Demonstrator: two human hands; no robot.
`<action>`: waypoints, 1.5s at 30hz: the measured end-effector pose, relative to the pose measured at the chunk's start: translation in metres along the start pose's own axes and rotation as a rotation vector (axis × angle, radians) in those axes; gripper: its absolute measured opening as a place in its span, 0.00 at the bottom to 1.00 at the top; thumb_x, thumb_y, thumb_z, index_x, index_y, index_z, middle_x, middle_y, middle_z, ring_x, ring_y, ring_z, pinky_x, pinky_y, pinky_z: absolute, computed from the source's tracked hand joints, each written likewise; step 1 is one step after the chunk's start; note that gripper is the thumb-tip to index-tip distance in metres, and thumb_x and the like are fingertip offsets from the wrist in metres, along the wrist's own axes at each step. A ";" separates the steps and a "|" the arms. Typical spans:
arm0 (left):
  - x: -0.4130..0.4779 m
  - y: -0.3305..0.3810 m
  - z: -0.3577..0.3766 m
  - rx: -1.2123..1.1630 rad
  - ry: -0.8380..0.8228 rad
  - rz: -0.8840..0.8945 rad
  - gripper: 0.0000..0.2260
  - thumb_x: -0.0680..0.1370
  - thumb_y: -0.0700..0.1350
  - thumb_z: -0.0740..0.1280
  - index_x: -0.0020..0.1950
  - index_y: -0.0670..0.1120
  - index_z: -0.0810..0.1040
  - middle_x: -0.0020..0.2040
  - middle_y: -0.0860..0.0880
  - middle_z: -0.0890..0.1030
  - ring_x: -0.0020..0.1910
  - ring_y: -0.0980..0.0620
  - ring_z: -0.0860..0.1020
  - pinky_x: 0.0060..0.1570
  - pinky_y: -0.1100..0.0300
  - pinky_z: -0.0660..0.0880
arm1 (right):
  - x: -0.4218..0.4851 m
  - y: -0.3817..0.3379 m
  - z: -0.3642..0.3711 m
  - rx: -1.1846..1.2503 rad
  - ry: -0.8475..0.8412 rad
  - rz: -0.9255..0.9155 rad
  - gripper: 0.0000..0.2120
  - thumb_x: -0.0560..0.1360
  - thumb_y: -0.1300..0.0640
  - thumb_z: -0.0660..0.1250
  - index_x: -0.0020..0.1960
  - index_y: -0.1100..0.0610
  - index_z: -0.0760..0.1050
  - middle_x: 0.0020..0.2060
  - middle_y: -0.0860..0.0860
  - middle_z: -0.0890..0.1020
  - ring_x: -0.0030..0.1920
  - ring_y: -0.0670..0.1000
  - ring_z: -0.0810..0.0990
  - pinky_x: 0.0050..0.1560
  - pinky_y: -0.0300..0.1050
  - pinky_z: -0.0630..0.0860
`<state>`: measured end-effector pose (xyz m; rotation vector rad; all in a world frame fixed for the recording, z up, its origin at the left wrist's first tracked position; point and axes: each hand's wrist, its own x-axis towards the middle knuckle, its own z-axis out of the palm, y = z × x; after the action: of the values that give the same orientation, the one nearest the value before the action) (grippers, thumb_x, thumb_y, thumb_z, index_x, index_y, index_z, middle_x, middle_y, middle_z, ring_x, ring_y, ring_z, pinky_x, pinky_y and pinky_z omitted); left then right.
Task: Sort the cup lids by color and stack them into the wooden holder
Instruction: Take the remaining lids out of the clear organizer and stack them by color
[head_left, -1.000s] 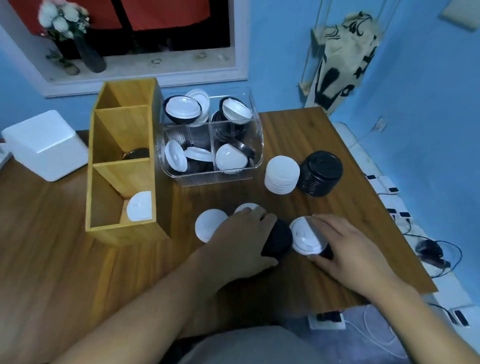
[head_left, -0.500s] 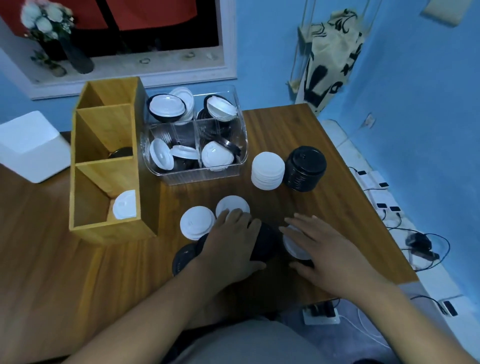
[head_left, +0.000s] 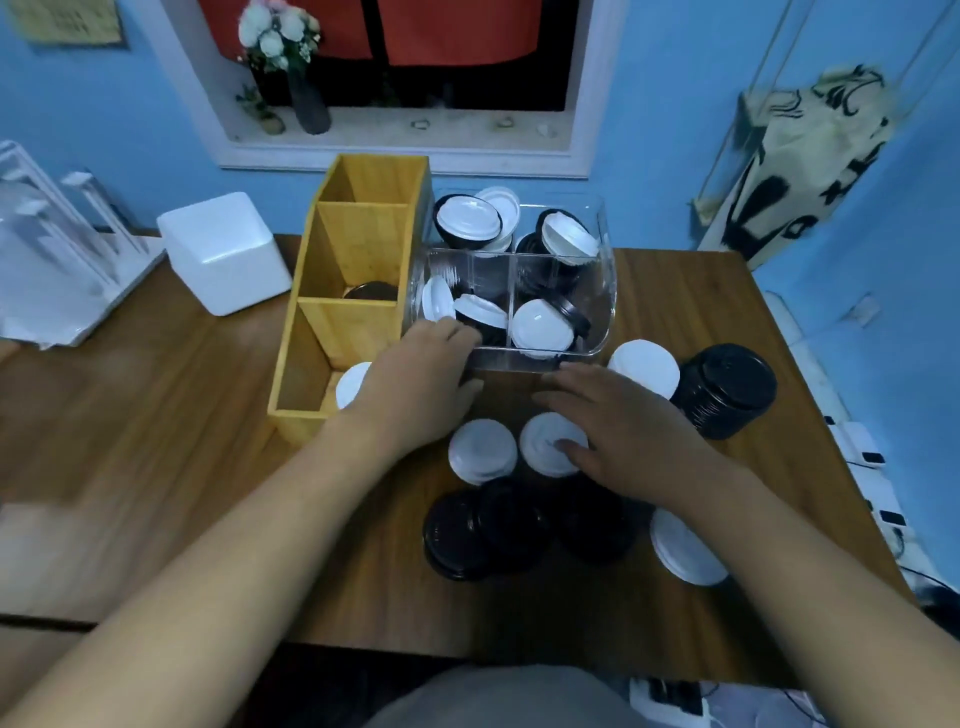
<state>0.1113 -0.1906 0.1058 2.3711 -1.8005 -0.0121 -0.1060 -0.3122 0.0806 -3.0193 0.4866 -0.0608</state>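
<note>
The wooden holder (head_left: 358, 234) stands left of centre; a white lid (head_left: 349, 387) lies in its near compartment and a black lid (head_left: 371, 291) in the middle one. A clear bin (head_left: 609, 291) beside it holds several mixed white and black lids. My left hand (head_left: 421, 387) reaches to the bin's front left corner, fingertips at its wall, holding nothing. My right hand (head_left: 623, 431) hovers flat with fingers spread, its thumb over one loose white lid (head_left: 545, 441). Another white lid (head_left: 482, 449), a third (head_left: 685, 553) and loose black lids (head_left: 460, 535) lie near me.
A white lid stack (head_left: 647, 369) and a black lid stack (head_left: 727, 389) stand right of the bin. A white box (head_left: 223, 252) and a clear rack (head_left: 52, 249) sit at the left. The table's right edge drops to cables on the floor.
Both hands have left the loose lids near the front edge and moved forward toward the clear bin. The black lids and a white lid now lie uncovered.
</note>
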 end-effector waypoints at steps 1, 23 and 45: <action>0.015 -0.004 -0.005 0.028 0.006 -0.008 0.18 0.80 0.50 0.69 0.68 0.47 0.74 0.63 0.48 0.76 0.62 0.47 0.73 0.58 0.51 0.77 | 0.013 0.003 -0.005 -0.001 0.033 -0.004 0.25 0.77 0.50 0.69 0.73 0.52 0.71 0.72 0.51 0.72 0.73 0.54 0.69 0.72 0.53 0.69; 0.138 -0.025 0.015 0.149 -0.310 -0.084 0.32 0.75 0.63 0.71 0.71 0.45 0.69 0.64 0.42 0.73 0.62 0.39 0.76 0.58 0.45 0.75 | 0.153 0.063 -0.030 -0.261 -0.309 0.065 0.32 0.66 0.45 0.77 0.65 0.56 0.71 0.57 0.53 0.72 0.52 0.57 0.77 0.53 0.53 0.78; -0.106 -0.008 0.006 -0.315 0.014 0.010 0.26 0.69 0.58 0.79 0.62 0.52 0.74 0.63 0.57 0.72 0.58 0.56 0.74 0.50 0.61 0.73 | -0.050 -0.062 -0.023 0.017 0.012 0.036 0.42 0.66 0.40 0.77 0.74 0.49 0.65 0.71 0.45 0.71 0.59 0.48 0.80 0.46 0.40 0.81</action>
<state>0.0891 -0.0878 0.0888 2.1351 -1.6631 -0.2578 -0.1350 -0.2401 0.1079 -2.9937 0.5388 -0.0798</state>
